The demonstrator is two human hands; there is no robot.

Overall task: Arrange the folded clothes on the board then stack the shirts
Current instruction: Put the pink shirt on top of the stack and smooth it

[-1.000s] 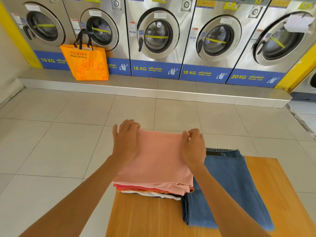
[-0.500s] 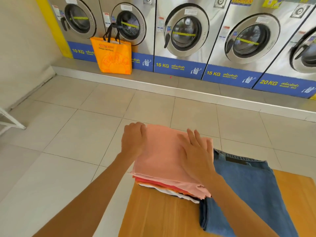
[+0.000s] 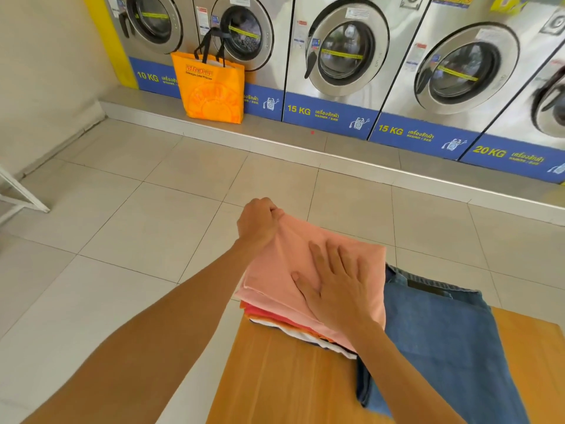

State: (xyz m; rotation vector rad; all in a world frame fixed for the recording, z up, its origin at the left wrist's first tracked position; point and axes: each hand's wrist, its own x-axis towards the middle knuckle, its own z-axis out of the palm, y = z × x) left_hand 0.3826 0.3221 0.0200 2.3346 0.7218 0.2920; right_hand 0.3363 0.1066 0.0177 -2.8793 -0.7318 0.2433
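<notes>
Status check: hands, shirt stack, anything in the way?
Left hand pinching the pink shirt at its far corner. Right hand flat on top. Shirt stack on board, beside jeans. Nothing blocking.

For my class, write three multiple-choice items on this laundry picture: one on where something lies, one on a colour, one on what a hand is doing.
1. Where are the folded jeans relative to the shirt stack?
A. to its right on the board
B. under it
C. on the floor

2. What colour is the top shirt?
A. white
B. pink
C. green

3. What is the right hand doing?
A. gripping the bag
B. hanging free
C. lying flat on the top shirt

Answers:
1 A: the jeans lie beside the stack on the wooden board.
2 B: pink fabric covers the pile.
3 C: its fingers are spread flat, while the left hand pinches the far corner.
</notes>
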